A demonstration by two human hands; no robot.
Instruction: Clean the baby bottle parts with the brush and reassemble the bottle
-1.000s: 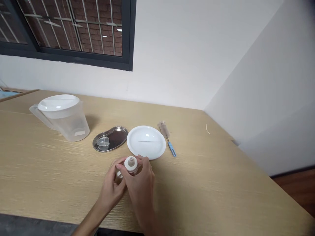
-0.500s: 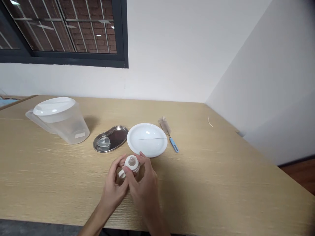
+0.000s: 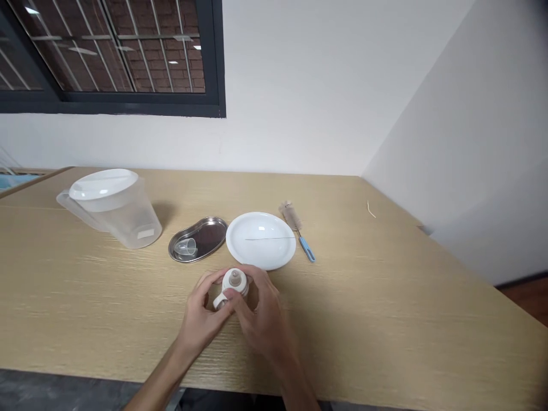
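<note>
Between my two hands is a baby bottle (image 3: 235,279) with a white collar, a translucent teat pointing up and a white side handle. My left hand (image 3: 204,317) wraps its left side, near the handle. From the right, my right hand (image 3: 263,311) closes around the collar, thumb across the front and fingers behind. The bottle's lower body is mostly hidden by my hands. Just beyond it lies a white oval dish (image 3: 261,257) with a thin wire-like rod (image 3: 269,238) across it. A kidney-shaped metal tray (image 3: 208,240) to its left holds a clear cap (image 3: 185,246).
A translucent pitcher (image 3: 124,220) with a white lid stands at the left. Right of the dish lies a bottle brush (image 3: 295,222) with a blue handle. A small pale strip (image 3: 371,209) lies farther right, on the wooden table (image 3: 385,308).
My right hand has turned a little around the collar, its fingers now farther over the back. The whole view has shifted slightly; the other things keep their places on the table.
</note>
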